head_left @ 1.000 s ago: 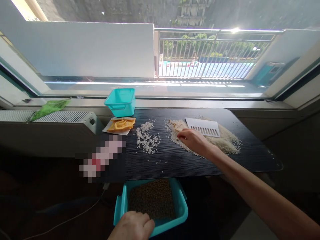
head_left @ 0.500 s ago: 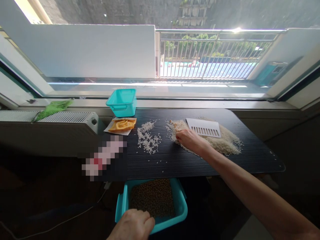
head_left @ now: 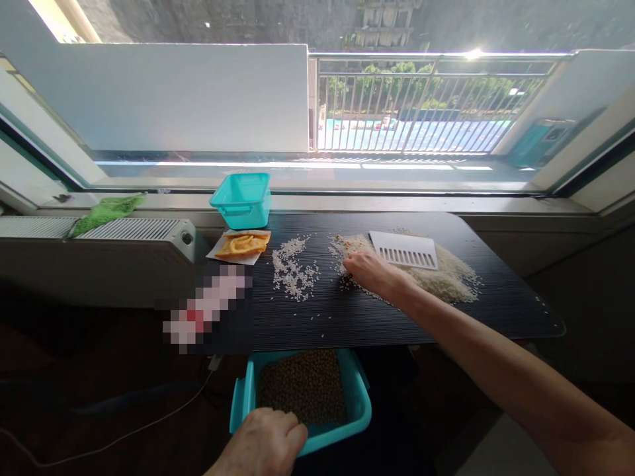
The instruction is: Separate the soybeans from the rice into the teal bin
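My left hand [head_left: 270, 437] is closed over the near rim of a turquoise basket [head_left: 361, 400], which sits just below the table's front edge. Inside the basket lie many round brown beans [head_left: 303, 383]. With its fingers bent together, my right hand [head_left: 368, 270] rests at the left end of a rice pile [head_left: 454, 274]; what its fingertips hold, if anything, is hidden. A few orange-brown bits show among the grains beside it. Across the pile lies a white slotted scraper [head_left: 407, 251], just right of that hand. Loose rice [head_left: 294, 272] is scattered farther left.
All this rice lies on a dark tabletop [head_left: 397, 330]. At its back left stands another turquoise basket [head_left: 242, 203], with a packet with an orange picture [head_left: 242, 246] before it. A radiator [head_left: 163, 231] with a green cloth [head_left: 112, 210] stands left. A window runs behind.
My right hand has shifted slightly left and toward me at the rice's edge, where some grains and darker bits now show below it. My left hand stays on the basket rim.
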`<action>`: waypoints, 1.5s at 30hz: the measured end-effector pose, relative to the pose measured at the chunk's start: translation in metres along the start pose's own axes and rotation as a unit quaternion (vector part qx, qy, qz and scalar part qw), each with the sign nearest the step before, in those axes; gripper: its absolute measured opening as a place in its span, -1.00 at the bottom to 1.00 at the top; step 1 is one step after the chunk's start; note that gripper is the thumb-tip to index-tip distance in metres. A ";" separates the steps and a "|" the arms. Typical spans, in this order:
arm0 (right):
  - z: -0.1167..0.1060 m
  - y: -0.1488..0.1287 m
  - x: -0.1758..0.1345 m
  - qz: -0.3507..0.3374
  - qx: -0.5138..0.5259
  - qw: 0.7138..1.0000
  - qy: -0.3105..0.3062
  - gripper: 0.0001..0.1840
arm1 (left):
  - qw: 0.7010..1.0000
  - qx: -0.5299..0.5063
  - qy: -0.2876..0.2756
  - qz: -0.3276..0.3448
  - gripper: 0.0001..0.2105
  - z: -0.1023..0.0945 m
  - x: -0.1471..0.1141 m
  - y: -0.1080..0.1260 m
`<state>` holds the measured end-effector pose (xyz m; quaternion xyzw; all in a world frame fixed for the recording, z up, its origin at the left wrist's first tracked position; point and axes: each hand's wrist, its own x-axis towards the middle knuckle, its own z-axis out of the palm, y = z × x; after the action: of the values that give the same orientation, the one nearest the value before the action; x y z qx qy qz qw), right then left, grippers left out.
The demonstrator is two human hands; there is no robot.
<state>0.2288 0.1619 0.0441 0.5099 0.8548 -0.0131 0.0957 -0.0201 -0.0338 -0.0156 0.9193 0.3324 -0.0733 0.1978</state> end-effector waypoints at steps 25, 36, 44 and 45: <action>0.017 0.009 -0.053 -0.027 0.101 0.995 0.006 -0.78 | 0.998 -0.046 -0.018 -0.044 -0.81 -0.009 -0.002 0.008; 0.017 0.001 -0.056 0.013 0.077 0.997 0.010 -0.78 | 0.999 -0.036 -0.007 -0.025 -0.82 -0.003 -0.002 0.006; 0.017 0.000 -0.055 0.001 0.089 0.996 0.009 -0.75 | 0.998 -0.055 0.000 -0.030 -0.81 -0.005 -0.003 0.007; 0.017 -0.002 -0.055 -0.004 0.092 0.996 0.010 -0.74 | 0.998 -0.056 0.001 -0.031 -0.81 -0.005 -0.003 0.007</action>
<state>0.2552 0.1111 0.0372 0.5133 0.8529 -0.0871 0.0393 -0.0178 -0.0385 -0.0075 0.8962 0.3645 -0.0597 0.2459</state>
